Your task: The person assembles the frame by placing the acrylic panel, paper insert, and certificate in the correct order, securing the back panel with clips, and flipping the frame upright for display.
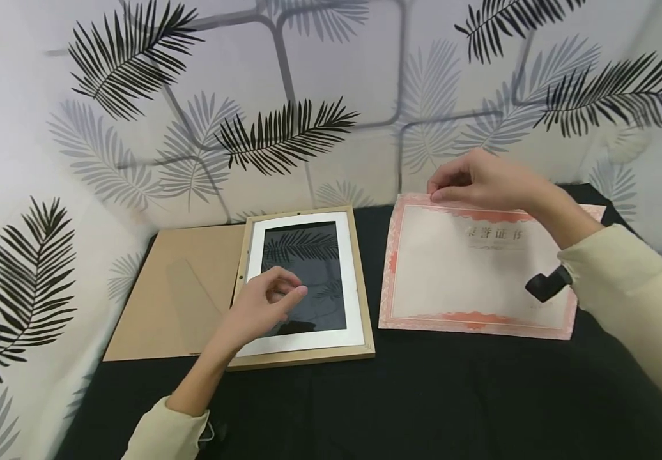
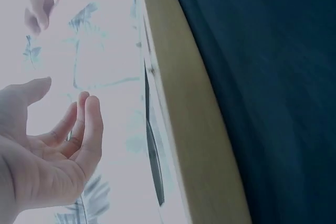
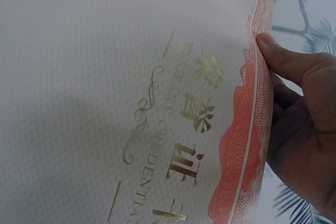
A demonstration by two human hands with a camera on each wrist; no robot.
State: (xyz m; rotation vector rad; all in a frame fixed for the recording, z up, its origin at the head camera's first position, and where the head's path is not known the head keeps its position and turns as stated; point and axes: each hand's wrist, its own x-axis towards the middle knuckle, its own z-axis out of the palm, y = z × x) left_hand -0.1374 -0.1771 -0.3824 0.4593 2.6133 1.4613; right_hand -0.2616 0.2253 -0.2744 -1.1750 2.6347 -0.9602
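Observation:
My right hand (image 1: 480, 181) pinches the top edge of a paper certificate (image 1: 452, 268), thumb in front and fingers behind. Red ornamental borders and gold lettering mark the sheet, which the right wrist view shows close up. Over a wooden picture frame (image 1: 365, 306) hovers my left hand (image 1: 264, 300), its fingers loosely bent and nothing between them. Inside the frame lies a white mat (image 1: 356, 287) around a dark, glossy panel (image 1: 308, 275) that reflects the leaf-patterned cloth. In the left wrist view the frame's wooden side (image 2: 184, 98) runs beside the hand.
A brown backing board (image 1: 158, 294) with a fold-out stand lies left of the frame, partly against its edge. Black cloth (image 1: 423, 396) covers the table. Behind hangs a white curtain (image 1: 354, 76) with leaf prints.

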